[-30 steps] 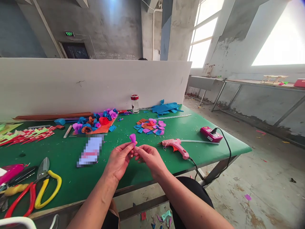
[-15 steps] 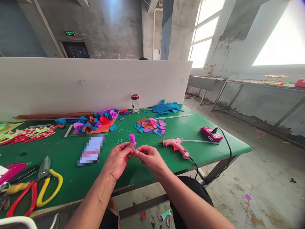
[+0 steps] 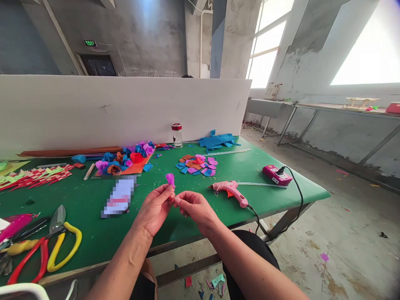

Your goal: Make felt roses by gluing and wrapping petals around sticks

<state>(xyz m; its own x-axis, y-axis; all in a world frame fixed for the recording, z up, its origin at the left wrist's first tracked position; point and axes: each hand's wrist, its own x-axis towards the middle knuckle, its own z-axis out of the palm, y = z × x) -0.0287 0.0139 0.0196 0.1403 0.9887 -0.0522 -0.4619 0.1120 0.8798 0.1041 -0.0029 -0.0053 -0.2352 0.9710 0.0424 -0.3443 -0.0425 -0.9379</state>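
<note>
A small purple paper petal (image 3: pixel 170 179) stands up from the fingertips of my left hand (image 3: pixel 158 207), which is closed in a pinch around its lower end. Close against it, my right hand (image 3: pixel 194 208) is closed too, thumb and forefinger pinched at the petal's base. What lies between the right fingertips is too small to make out. Beyond the hands lies a pile of cut paper petals (image 3: pixel 196 164) in purple, blue and orange. A pink glue gun (image 3: pixel 229 191) rests on its side to the right of my right hand, a clear glue stick at its back.
Finished paper flowers (image 3: pixel 125 160) lie at the back left, with a phone-like blurred item (image 3: pixel 118 198) nearer. Yellow-and-red-handled shears (image 3: pixel 59 241) lie front left. A lidded glass jar (image 3: pixel 177 136), blue crepe paper (image 3: pixel 217 141) and a pink power box (image 3: pixel 276 175) with its cable are on the green table (image 3: pixel 300 191).
The purple petal has tipped and shifted slightly to the left, showing a broader side. Both hands have stayed close together, with only small finger movements.
</note>
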